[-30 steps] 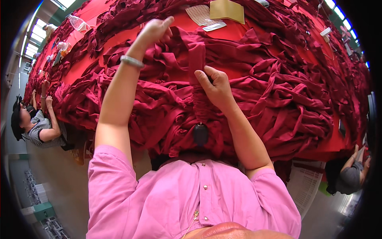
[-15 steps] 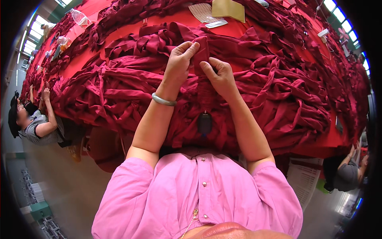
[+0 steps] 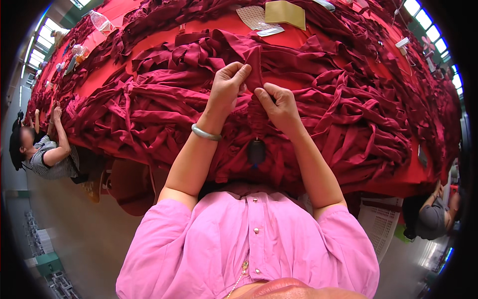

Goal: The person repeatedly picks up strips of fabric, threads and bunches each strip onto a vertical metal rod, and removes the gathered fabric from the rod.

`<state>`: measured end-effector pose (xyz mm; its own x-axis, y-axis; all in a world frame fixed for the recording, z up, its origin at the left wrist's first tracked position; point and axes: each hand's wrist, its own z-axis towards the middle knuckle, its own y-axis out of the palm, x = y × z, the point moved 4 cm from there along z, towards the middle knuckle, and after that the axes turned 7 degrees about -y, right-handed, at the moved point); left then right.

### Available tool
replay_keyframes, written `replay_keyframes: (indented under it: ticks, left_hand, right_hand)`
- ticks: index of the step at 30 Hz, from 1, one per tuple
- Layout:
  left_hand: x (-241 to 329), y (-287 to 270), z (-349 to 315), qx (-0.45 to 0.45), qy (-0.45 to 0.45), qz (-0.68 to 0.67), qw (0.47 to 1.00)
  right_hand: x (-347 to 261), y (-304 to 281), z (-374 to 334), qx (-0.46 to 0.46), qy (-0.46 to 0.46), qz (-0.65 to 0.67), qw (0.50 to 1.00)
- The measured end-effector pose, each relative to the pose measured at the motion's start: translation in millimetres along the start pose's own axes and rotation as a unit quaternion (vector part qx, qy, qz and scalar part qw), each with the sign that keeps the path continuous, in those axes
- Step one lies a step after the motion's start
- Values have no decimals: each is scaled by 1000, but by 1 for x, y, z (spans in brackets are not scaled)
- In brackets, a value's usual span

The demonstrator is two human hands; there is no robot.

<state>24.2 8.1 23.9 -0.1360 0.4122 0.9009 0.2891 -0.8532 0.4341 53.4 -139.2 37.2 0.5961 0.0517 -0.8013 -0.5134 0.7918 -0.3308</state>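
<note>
maroon fabric strip (image 3: 255, 71) was pinched by left hand (image 3: 227, 88) and right hand (image 3: 280, 107), seemingly to steady its fold.

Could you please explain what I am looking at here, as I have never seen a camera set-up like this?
There is no robot: these are a person's bare left hand and right hand. The view comes from the left of two fisheye cameras worn on the head, looking down, so straight edges bend near the rim. Both hands pinch a dark red fabric strip between thumb and fingers. Around it, heaps of similar dark red fabric cover much of a bright red work surface. Beyond the hands lies a folded yellow sheet; farther left is a clear plastic bottle. A co-worker in a striped top is at the left.
</note>
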Motion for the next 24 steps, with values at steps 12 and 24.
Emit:
replay_keyframes:
  ticks: [12, 24]
  left_hand:
    - [7, 15, 12, 18, -149, -107, 983]
    - [-9, 4, 3, 4, -26, -90, 996]
  right_hand:
    - [16, -5, 40, 59, 16, 36, 997]
    - [1, -5, 8, 18, 25, 54, 998]
